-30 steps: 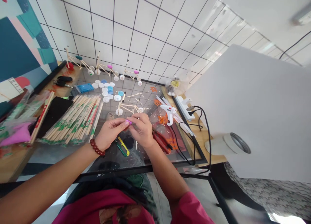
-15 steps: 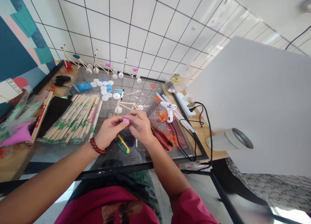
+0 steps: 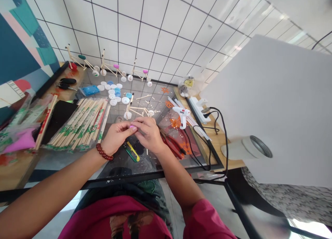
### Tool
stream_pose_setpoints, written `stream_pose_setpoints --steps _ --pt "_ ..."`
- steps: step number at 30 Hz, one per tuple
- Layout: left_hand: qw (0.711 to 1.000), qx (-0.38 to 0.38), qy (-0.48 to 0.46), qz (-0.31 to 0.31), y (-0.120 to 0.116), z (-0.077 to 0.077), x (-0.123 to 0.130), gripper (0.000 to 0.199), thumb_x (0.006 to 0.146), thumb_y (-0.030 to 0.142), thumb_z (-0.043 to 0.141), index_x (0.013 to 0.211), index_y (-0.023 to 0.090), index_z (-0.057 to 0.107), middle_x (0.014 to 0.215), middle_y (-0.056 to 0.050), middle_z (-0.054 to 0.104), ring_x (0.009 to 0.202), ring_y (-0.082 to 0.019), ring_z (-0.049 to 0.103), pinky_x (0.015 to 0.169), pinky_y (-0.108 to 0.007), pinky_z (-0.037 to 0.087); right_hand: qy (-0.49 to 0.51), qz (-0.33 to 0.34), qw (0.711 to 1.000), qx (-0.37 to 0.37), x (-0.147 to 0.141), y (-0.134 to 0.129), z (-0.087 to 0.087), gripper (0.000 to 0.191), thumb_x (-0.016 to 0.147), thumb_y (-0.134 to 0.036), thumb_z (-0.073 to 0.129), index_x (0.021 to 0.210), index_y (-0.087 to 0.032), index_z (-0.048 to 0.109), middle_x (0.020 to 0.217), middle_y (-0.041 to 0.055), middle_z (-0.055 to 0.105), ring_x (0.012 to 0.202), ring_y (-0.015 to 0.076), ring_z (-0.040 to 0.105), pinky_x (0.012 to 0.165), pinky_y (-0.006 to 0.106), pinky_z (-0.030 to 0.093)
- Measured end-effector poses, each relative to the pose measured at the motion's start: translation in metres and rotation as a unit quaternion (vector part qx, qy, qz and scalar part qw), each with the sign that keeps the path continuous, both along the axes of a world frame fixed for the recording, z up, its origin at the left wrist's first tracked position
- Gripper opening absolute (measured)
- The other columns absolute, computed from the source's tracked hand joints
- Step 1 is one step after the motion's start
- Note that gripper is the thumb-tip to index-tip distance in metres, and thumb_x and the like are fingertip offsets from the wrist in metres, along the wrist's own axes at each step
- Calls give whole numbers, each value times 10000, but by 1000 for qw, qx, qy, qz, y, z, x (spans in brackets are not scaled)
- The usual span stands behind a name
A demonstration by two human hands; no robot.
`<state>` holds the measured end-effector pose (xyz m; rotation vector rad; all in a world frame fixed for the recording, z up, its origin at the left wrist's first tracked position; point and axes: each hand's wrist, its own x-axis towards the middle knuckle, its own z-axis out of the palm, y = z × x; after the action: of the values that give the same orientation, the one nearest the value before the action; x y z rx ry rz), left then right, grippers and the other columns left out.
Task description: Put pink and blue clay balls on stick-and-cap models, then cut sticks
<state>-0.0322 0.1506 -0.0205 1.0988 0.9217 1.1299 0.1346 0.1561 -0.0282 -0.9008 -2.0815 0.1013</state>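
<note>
Fingers (image 3: 143, 127) hold one purple lump (image 3: 132, 126)

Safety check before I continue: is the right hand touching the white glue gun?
Apart: the head view shows visible tabletop between the right hand and the glue gun.

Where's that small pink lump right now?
In the head view, the small pink lump is left of centre, held between the fingers of the left hand and right hand, just below the wheeled stick model.
</note>
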Motion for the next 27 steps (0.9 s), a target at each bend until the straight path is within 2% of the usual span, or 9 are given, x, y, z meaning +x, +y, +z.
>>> stream_pose_setpoints --steps 3,6,9,12,17,21,23,27 --pt "999 25 11 27 1 -2 -1 323 618 479 902 730 189 813 791 -35 764 795 -185 638 811 -315 504 11 6 1000 22 -1 -1 0 243 921 -193 636 1157 -216 692 1098 71 724 1031 190 661 922 356 474" --pt "1000 1 -13 27 1 0 1 342 625 489 902 761 186 820 812 -38 771 816 -178 642 820 -302 506 40 0 999 17 -2 -1 2 213 927 -207 647 1135 -209 694 1095 78 725 1047 194 667 936 357 481" --pt "992 -78 -100 -7 1 2 3 431 628 572 876 773 171 812 789 -40 759 766 -157 636 766 -289 526 70 -7 997 -14 0 -2 7 173 924 -269 683 1088 -218 707 1097 74 724 1055 196 675 952 358 502" --pt "979 -131 -153 -40 3 1 3 433 602 535 908 782 154 809 778 -52 757 756 -151 648 747 -279 549 86 -8 995 -41 0 -2 9 169 922 -320 693 1068 -237 718 1105 70 725 1056 194 680 964 360 520" --pt "976 -138 -160 -47 4 -3 3 372 587 440 945 742 130 809 733 -56 754 753 -130 660 715 -214 549 77 -2 997 -24 -1 -2 7 231 913 -402 701 1077 -240 721 1119 82 737 1074 211 678 979 388 505" --pt "960 -181 -190 -99 2 -3 3 362 586 416 952 754 133 803 752 -51 753 724 -136 672 708 -250 592 85 11 996 -24 -1 -2 7 176 937 -406 675 943 -237 723 958 47 764 914 188 702 922 390 508" --pt "951 -195 -211 -118 0 -2 3 373 593 418 949 786 135 800 771 -47 749 717 -139 675 692 -268 611 100 19 995 -20 0 -2 8 180 933 -407 683 928 -231 719 938 41 768 890 182 704 916 389 507" --pt "939 -192 -250 -136 0 -2 2 318 640 372 932 810 141 795 723 -20 717 688 -135 668 694 -295 632 97 32 994 -30 0 0 8 273 917 -475 680 1046 -239 732 1052 58 768 1007 194 701 958 382 511"
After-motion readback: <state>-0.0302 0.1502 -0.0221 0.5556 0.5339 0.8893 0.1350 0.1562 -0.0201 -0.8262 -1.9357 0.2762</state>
